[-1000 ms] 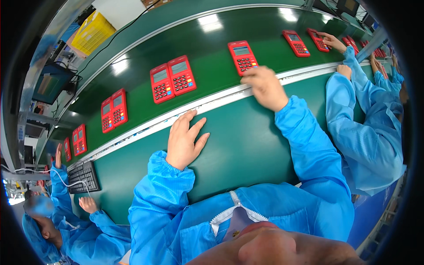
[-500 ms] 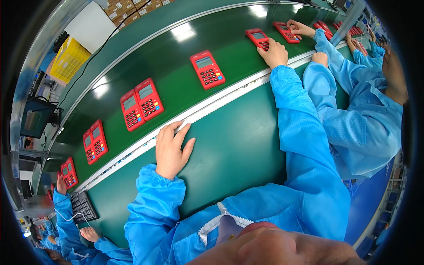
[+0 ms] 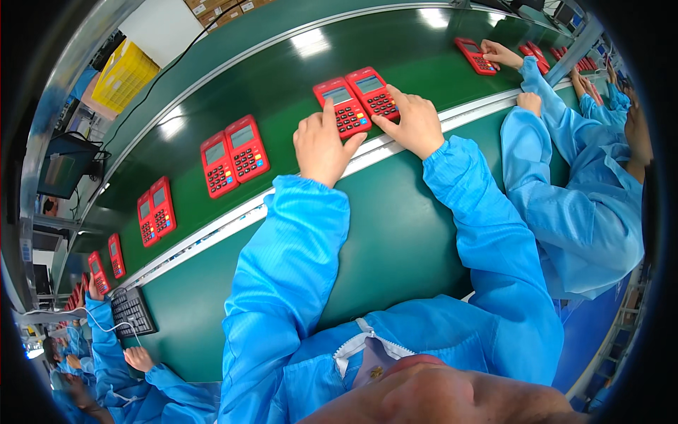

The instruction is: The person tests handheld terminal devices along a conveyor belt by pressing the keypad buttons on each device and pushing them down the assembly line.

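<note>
Two red handheld card terminals with grey screens and black keypads stand side by side in front of me on the green belt. My left hand (image 3: 321, 147) reaches over the lower left edge of the left terminal (image 3: 343, 106), its index finger touching the case and its thumb spread away below. The right terminal (image 3: 371, 92) is gripped at its lower right by my right hand (image 3: 415, 124), thumb at the bottom edge and fingers along the right side. Part of that terminal's keypad lies under my fingers.
More pairs of red terminals (image 3: 233, 155) lie to the left along the belt. A metal rail (image 3: 452, 115) edges the near green worktop (image 3: 395, 212). At right a co-worker's hand (image 3: 500, 54) touches another terminal (image 3: 474, 56). A black keyboard (image 3: 133, 311) sits near a second co-worker at left.
My right hand has brought its terminal left, beside the single one. My left hand has moved from the rail up and right to the left terminal. At far left, two paired terminals now stand apart.
</note>
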Action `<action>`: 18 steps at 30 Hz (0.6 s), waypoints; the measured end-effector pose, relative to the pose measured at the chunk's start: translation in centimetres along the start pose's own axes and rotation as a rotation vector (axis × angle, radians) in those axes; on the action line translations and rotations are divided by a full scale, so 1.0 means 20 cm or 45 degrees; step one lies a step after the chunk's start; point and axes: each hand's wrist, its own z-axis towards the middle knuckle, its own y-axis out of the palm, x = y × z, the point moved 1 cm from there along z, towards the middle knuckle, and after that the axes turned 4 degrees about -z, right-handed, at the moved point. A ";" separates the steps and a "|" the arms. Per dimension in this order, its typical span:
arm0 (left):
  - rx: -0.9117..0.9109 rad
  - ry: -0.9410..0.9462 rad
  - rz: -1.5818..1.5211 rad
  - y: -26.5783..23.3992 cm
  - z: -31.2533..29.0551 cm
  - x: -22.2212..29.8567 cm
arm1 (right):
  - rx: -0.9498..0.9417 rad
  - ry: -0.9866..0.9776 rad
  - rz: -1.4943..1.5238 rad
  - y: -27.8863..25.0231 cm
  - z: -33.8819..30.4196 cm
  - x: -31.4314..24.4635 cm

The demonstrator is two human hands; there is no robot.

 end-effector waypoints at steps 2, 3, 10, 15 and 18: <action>-0.069 -0.115 0.113 0.02 0.05 0.03 | -0.049 0.022 0.051 0.02 0.00 -0.01; -0.059 -0.134 0.138 0.02 0.08 0.03 | -0.052 0.040 0.064 0.04 0.01 -0.01; -0.030 -0.163 0.194 0.01 0.11 0.01 | 0.039 -0.024 0.130 0.09 0.08 0.00; -0.149 -0.145 0.228 -0.01 0.03 0.03 | -0.004 -0.060 0.254 0.08 0.01 0.05; -0.115 0.039 0.181 0.02 -0.05 -0.02 | -0.068 -0.098 0.288 0.09 -0.04 0.09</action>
